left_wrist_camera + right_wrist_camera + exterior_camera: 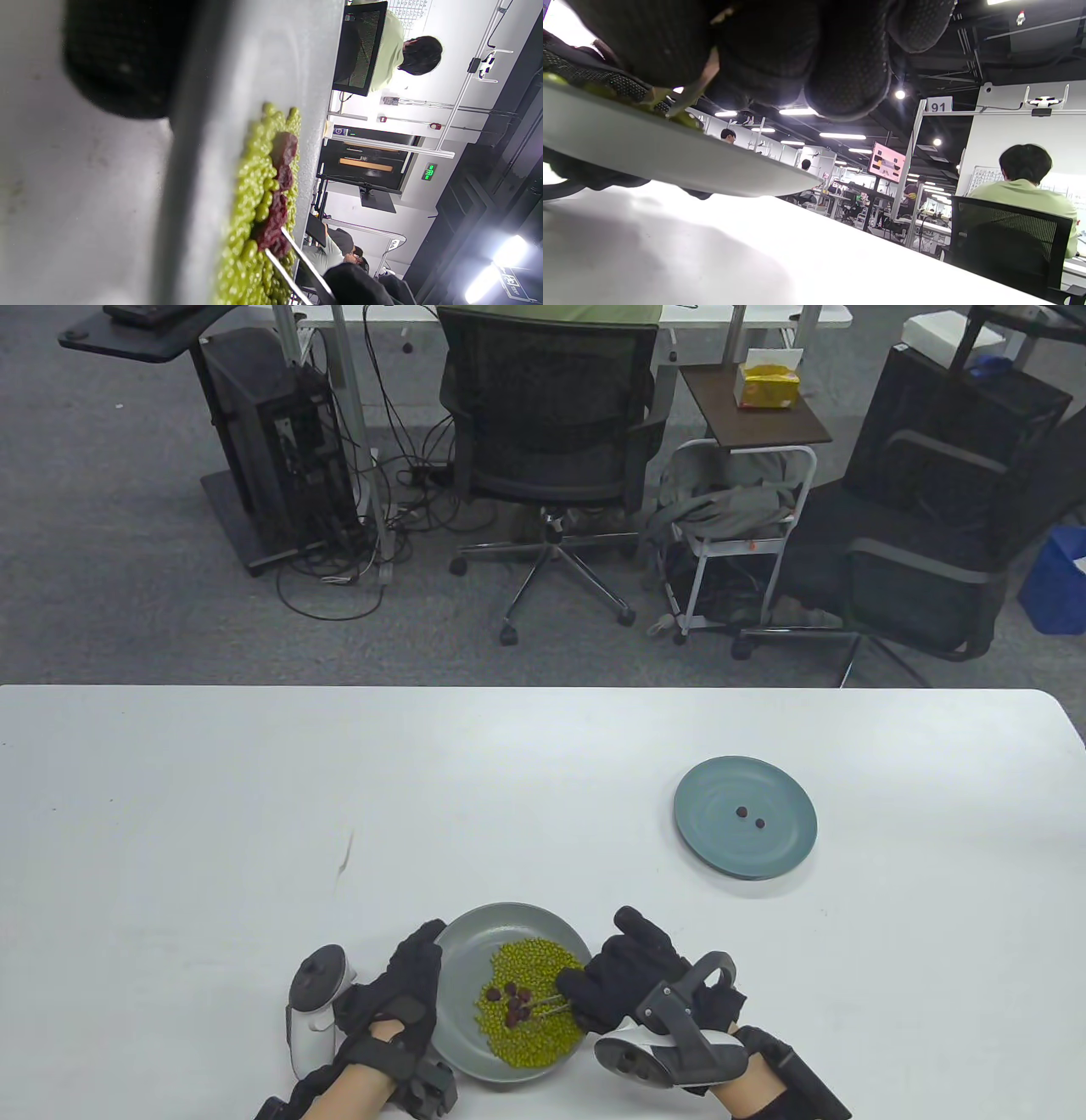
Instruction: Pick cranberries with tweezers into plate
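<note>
A grey plate (475, 950) at the table's near edge holds green beans (534, 1010) with several dark red cranberries (512, 999) on top. My right hand (624, 971) grips metal tweezers (550, 1003); their tips lie among the cranberries. My left hand (407, 984) holds the plate's left rim. A blue-green plate (721, 848) at the right holds two cranberries (750, 816). The left wrist view shows the cranberries (278, 203) on the beans (250, 212) and the tweezers' two tips (292, 262) at them. The right wrist view shows the plate's rim (670, 156) under my fingers (840, 63).
The white table (254, 814) spreads wide to the left and behind the plates. Beyond its far edge stand office chairs (551, 458), a small cart (738, 526) and cables on the floor.
</note>
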Available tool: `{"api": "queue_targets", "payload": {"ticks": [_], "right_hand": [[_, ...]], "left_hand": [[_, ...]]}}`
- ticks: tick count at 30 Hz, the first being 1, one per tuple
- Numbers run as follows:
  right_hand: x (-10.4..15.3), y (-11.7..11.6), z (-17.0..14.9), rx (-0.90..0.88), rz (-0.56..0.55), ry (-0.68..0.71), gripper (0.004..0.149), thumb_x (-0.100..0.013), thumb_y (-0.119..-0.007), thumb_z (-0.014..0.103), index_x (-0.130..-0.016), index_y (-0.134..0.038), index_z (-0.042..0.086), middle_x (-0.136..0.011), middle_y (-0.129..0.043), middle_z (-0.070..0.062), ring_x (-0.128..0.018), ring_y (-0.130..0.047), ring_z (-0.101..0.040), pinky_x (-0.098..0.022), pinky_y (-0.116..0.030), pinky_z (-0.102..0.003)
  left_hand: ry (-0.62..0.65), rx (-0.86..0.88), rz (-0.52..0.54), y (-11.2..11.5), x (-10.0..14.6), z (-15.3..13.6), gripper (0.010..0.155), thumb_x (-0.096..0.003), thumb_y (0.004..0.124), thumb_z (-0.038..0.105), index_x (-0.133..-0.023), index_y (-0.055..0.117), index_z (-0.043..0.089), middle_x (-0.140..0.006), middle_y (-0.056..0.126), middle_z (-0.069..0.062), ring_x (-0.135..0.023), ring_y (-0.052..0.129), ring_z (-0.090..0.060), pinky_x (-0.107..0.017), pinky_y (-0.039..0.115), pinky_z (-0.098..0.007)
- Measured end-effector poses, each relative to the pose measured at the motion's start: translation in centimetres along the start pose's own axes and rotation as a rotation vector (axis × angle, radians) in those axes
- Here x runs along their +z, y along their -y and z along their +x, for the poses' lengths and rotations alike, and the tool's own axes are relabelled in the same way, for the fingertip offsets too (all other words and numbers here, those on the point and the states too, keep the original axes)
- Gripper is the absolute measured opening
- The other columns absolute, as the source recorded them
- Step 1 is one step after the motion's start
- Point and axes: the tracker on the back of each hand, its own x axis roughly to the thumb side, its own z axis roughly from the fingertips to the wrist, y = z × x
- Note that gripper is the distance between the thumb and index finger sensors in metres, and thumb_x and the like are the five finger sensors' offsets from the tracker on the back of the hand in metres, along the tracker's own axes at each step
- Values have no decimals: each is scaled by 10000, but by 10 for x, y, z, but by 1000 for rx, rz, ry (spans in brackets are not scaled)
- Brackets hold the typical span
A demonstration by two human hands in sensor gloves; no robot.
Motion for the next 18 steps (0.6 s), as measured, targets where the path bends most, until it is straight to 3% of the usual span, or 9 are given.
{"api": "queue_targets", "payload": {"ticks": [9,14,18], "right_hand": [[2,15,-29,-42,-71,-134,459,-335,-751,526,-762,-819,371,-539,-886,160,-635,-866,-118,-749,-485,-465],[16,12,-94,-18,-82,-418,462,-349,-745,522,-776,-812,360,-546,-882,158,-635,-865,-123,-747,-487,-469],[35,-7,-160,-16,11,-743,461,-360,-746,514,-783,-819,347,-545,-884,153,-625,-872,-130,-737,-497,-479]], "left_hand": [[8,-14,-29,2,0,1,582,-526,581,422,-1022,388,189,-925,698,-91,-412,1084,-318,-204,962,-381],[1,-1,-37,3,0,0,582,-526,583,423,-1022,391,188,-924,701,-92,-407,1084,-320,-202,961,-382],[8,-5,-36,2,0,0,581,-526,582,426,-1023,391,192,-925,701,-90,-406,1081,-319,-198,956,-380]]}}
